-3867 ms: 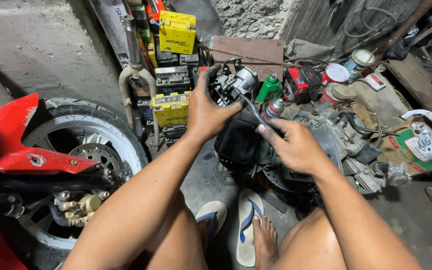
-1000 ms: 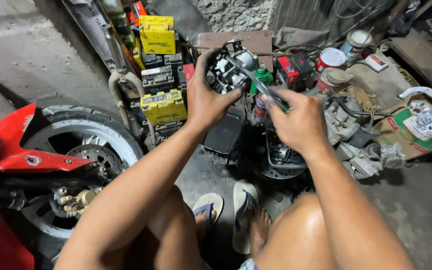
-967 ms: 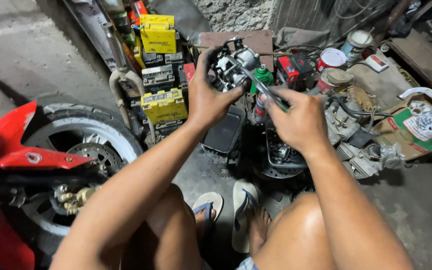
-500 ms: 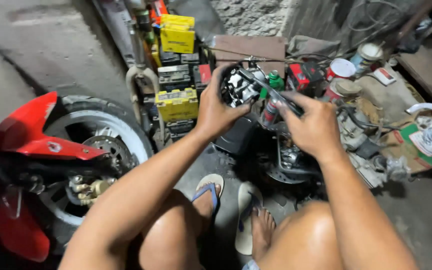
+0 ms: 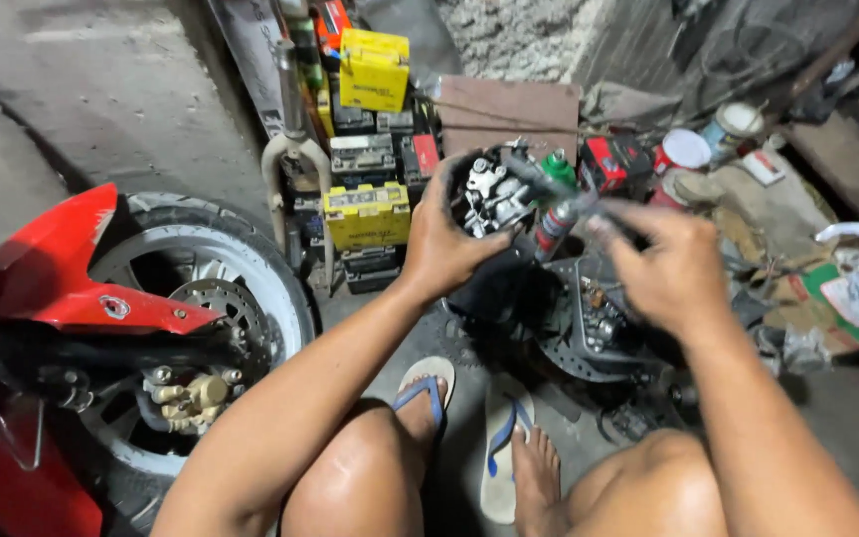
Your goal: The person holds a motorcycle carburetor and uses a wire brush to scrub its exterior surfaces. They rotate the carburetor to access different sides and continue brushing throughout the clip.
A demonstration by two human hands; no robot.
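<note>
Both hands work at chest height over the floor clutter: the left hand (image 5: pixel 446 249) wraps around a dark metal engine part (image 5: pixel 489 189), and the right hand (image 5: pixel 663 264), blurred, pinches a thin tool (image 5: pixel 559 194) whose tip is at that part. How tightly it grips cannot be told. Work looks mid-way; the part is off the machine and other dismantled parts (image 5: pixel 589 318) lie below. Behind, 2 yellow rectangular battery boxes (image 5: pixel 367 214) stand stacked among dark ones, with a red box (image 5: pixel 613 159) to the right.
</note>
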